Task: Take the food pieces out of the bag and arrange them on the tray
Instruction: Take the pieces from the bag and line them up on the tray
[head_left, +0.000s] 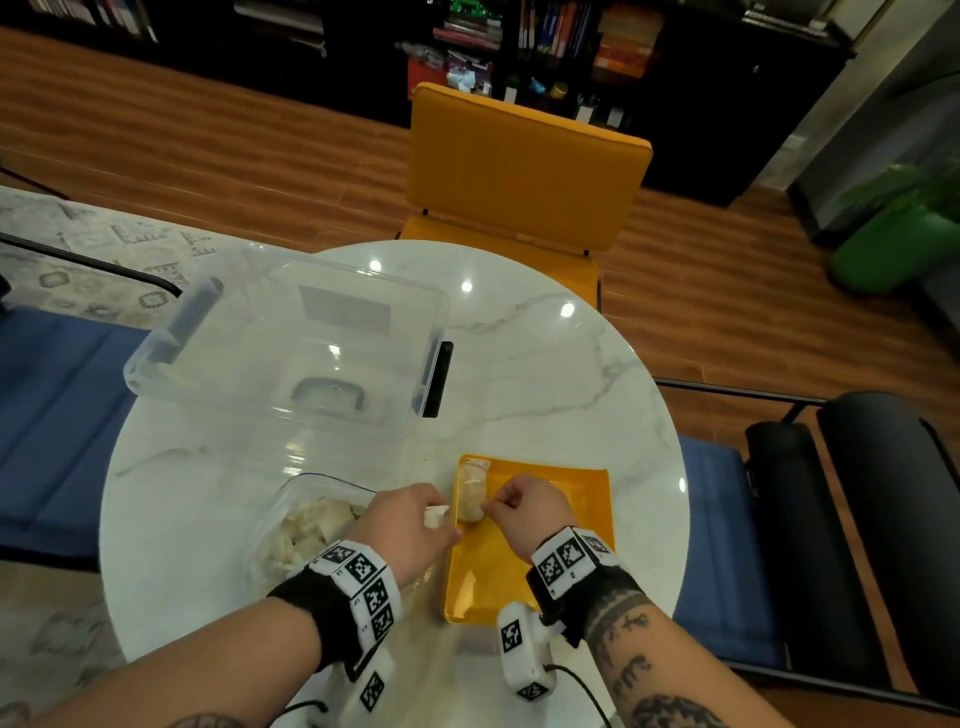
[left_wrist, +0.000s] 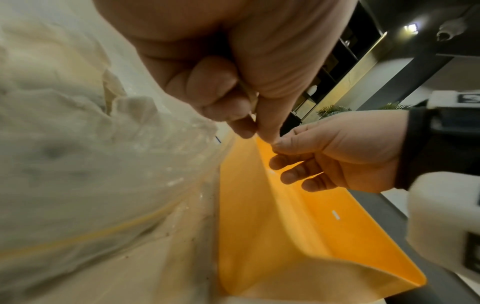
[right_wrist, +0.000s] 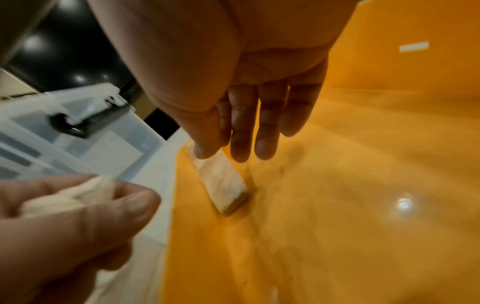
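Note:
An orange tray (head_left: 535, 566) lies on the round marble table (head_left: 545, 374), in front of me to the right. Pale food pieces (head_left: 471, 491) lie end to end along its left edge. My right hand (head_left: 491, 505) pinches the near piece (right_wrist: 223, 183) at one end with thumb and forefinger; its other fingers are straight, and the piece lies flat on the tray (right_wrist: 337, 185). A clear bag (head_left: 306, 525) with several pale pieces sits left of the tray. Between bag and tray, my left hand (head_left: 439, 519) grips another pale piece (right_wrist: 75, 195) in curled fingers.
An empty clear plastic bin (head_left: 291, 343) with dark latches stands at the back left of the table. An orange chair (head_left: 524, 166) is behind the table, and blue and black seats flank it. The bag (left_wrist: 78, 154) presses against the tray's left rim (left_wrist: 233, 205).

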